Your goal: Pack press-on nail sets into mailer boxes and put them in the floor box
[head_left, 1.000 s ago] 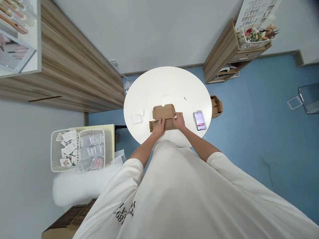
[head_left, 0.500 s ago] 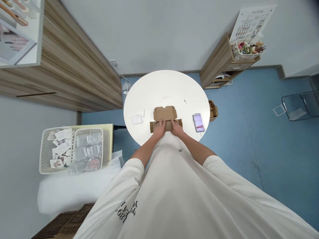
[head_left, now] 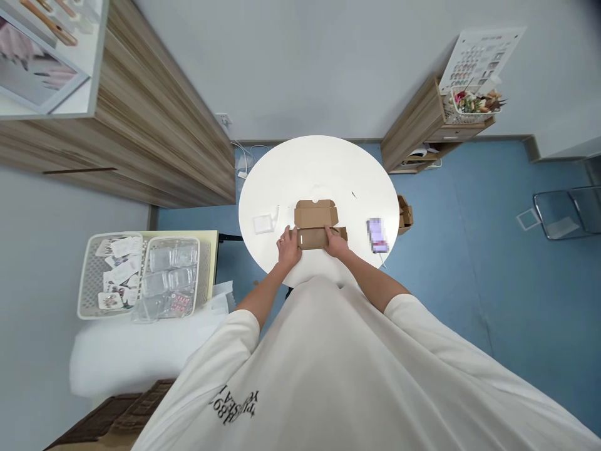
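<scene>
A partly folded brown cardboard box [head_left: 315, 216] lies on the round white table [head_left: 319, 160], close to my body. Its lid panel is laid open toward the far side. At the box's left end, my left hand [head_left: 288, 248] is closed on the side, its fingers bent at the edge. My right hand [head_left: 335, 242] grips the near right part, thumb toward the inside, while a side flap sticks out beyond it. The undersides of both hands are hidden.
On the table are a small white square item [head_left: 263, 224] at left, a phone [head_left: 377, 235] with a cable at right, and a small dark object [head_left: 354, 195]. White baskets [head_left: 197, 275] stand at left. Another cardboard box [head_left: 404, 213] is beyond the table's right edge.
My left hand has moved left, from the front panel to the box's left end, and the left flap no longer sticks out. My right hand stays at the right side.
</scene>
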`<state>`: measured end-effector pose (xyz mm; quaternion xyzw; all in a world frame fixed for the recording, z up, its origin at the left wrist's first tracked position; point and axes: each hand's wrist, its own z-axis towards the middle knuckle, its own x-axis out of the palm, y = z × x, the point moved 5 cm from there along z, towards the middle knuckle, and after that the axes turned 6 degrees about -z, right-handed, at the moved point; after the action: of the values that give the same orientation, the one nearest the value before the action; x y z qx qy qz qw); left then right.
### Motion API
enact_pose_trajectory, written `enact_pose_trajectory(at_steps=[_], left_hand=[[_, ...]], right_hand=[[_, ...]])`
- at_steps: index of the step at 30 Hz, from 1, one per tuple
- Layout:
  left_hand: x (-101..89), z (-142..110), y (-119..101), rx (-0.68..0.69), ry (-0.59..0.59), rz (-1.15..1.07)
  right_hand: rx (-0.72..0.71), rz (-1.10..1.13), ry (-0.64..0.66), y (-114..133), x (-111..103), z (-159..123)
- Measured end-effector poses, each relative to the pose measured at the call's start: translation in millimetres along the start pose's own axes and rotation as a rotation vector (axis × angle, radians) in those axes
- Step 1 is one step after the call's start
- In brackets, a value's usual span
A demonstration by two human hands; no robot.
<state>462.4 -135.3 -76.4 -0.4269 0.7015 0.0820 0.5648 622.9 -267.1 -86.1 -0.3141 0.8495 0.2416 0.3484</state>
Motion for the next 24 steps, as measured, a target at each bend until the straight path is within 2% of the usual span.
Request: enact_pose_trajectory(at_steps=[3, 7, 16, 24], left_hand=[[0.7, -4, 21, -0.126, -0.018, -0.039], [7.3, 3, 27, -0.182, -0.009, -0.108], [21.2, 17, 24, -0.179, 0.04, -0.171], [29.9, 17, 20, -0.094, 0.075, -0.227]], right_hand=[[0.004, 0.003, -0.009, -1, 2, 1], [0.001, 0.009, -0.001, 0, 4, 2], [0.009, 0.015, 0.031, 2, -1, -2], [0.018, -0.037, 0.062, 5, -3, -4]])
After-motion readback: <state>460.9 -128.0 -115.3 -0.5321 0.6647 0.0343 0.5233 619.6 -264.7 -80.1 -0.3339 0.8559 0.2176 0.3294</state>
